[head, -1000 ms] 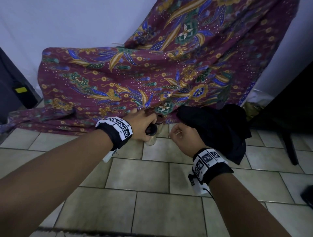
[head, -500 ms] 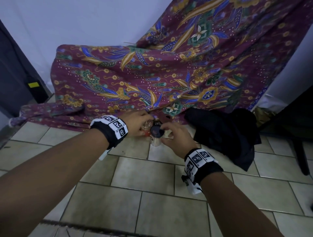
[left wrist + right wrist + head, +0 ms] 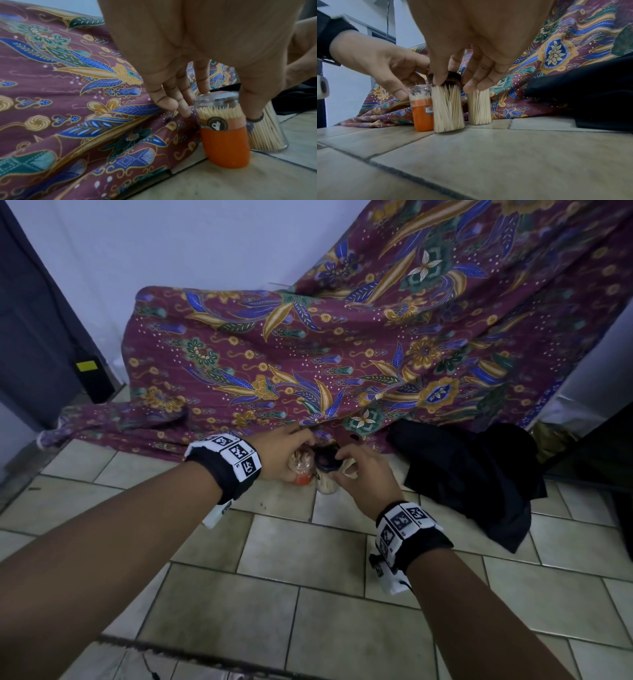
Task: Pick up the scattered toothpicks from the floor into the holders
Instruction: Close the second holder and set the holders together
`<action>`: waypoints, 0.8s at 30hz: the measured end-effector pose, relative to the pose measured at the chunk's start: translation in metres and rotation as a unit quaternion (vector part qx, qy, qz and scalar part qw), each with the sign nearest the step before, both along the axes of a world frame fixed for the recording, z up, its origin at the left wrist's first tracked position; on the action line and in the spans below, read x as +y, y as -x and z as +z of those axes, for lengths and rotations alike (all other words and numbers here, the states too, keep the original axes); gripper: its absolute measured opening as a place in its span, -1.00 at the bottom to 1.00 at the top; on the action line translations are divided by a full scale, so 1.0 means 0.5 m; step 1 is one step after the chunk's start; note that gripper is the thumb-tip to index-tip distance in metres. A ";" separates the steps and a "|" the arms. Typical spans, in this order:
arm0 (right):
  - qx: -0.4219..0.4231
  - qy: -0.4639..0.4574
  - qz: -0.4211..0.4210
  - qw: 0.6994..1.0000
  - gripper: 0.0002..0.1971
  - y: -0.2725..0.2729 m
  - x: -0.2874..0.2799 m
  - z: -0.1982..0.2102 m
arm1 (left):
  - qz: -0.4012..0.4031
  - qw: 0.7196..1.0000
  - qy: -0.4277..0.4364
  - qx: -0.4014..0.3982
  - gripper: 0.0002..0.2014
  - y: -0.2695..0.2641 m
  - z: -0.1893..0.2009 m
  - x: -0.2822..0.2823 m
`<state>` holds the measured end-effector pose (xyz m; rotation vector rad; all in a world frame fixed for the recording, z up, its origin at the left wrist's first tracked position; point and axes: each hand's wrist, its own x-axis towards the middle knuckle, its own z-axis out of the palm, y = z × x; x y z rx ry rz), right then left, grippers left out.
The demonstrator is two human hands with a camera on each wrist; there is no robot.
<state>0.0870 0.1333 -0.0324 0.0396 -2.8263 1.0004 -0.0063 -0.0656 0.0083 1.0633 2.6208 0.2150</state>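
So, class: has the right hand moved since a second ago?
Yes. The right hand moved left, away from the black cloth, onto the dark-lidded toothpick holder.

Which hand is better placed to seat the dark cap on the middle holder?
Right. The right hand already pinches the dark cap atop the middle holder. The left hand hangs beside the orange holder, holding nothing visible.

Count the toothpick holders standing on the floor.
3, in a row by the patterned cloth: an orange holder on the left, a dark-capped holder in the middle, a clear holder on the right.
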 end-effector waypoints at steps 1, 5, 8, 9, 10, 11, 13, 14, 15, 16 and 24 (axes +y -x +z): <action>0.001 0.003 -0.001 1.000 -0.74 -0.001 -0.001 -0.002 | 0.002 1.000 -0.005 -0.005 -0.30 -0.001 0.001 0.000; -0.006 0.012 -0.005 1.000 -0.70 -0.005 0.006 -0.005 | -0.001 1.000 -0.009 -0.013 -0.24 -0.001 0.006 0.001; -0.014 0.011 0.001 1.000 -0.68 -0.011 0.017 -0.003 | -0.005 1.000 -0.010 -0.003 -0.28 0.000 0.016 0.007; -0.015 0.010 0.003 1.000 -0.67 -0.013 0.021 -0.002 | -0.008 1.000 -0.010 0.004 -0.33 0.001 0.022 0.012; -0.016 0.010 0.003 1.000 -0.67 -0.016 0.025 0.000 | -0.010 1.000 -0.012 0.011 -0.39 0.003 0.028 0.018; -0.016 0.009 0.002 1.000 -0.66 -0.020 0.029 0.002 | -0.011 1.000 -0.018 0.018 -0.47 0.004 0.035 0.027; -0.014 0.005 -0.007 1.000 -0.66 -0.026 0.040 0.005 | -0.012 0.999 -0.019 0.039 -0.57 0.009 0.047 0.050; -0.013 0.005 -0.012 1.000 -0.66 -0.028 0.046 0.006 | -0.015 0.999 -0.014 0.049 -0.58 0.014 0.051 0.064; -0.013 0.005 -0.017 1.000 -0.67 -0.032 0.052 0.008 | -0.021 0.998 -0.010 0.054 -0.57 0.019 0.053 0.079; -0.011 0.006 -0.021 1.000 -0.68 -0.034 0.059 0.008 | -0.029 0.998 -0.004 0.052 -0.56 0.024 0.055 0.094; -0.019 0.006 -0.065 0.998 -0.80 -0.066 0.099 0.005 | -0.075 0.994 0.073 0.039 -0.45 0.043 0.043 0.183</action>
